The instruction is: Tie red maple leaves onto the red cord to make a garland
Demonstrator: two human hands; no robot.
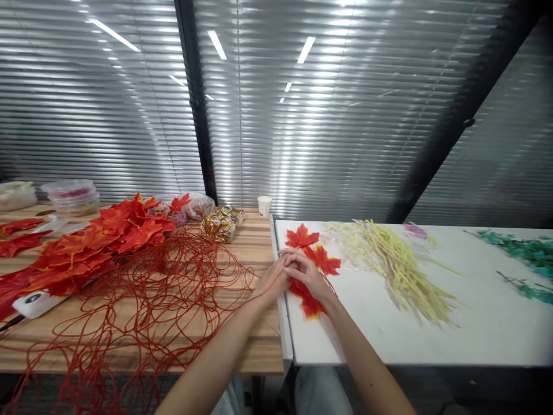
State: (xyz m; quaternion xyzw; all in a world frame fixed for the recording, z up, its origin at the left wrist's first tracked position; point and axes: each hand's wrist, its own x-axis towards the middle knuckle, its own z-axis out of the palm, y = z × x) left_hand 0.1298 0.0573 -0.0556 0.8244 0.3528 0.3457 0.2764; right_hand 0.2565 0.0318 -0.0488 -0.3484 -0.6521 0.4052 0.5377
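My left hand [273, 279] and my right hand [303, 273] meet over the seam between the wooden table and the white table. Both have bent fingers closed together around the red cord [253, 297], which runs back along my left forearm. What exactly sits between the fingertips is too small to tell. Red maple leaves [302, 236] lie on the white table's left edge, above, beside and below my right hand, partly covered by it. A wide tangle of red cord [173, 288] spreads over the wooden table to the left.
A heap of red leaves [108, 230], a white device [38, 302] and plastic tubs [73, 196] are at left. Gold wrapping [218, 225] and a paper cup [264, 206] stand behind. Yellow strands [401, 271] and green foliage [522, 251] lie right.
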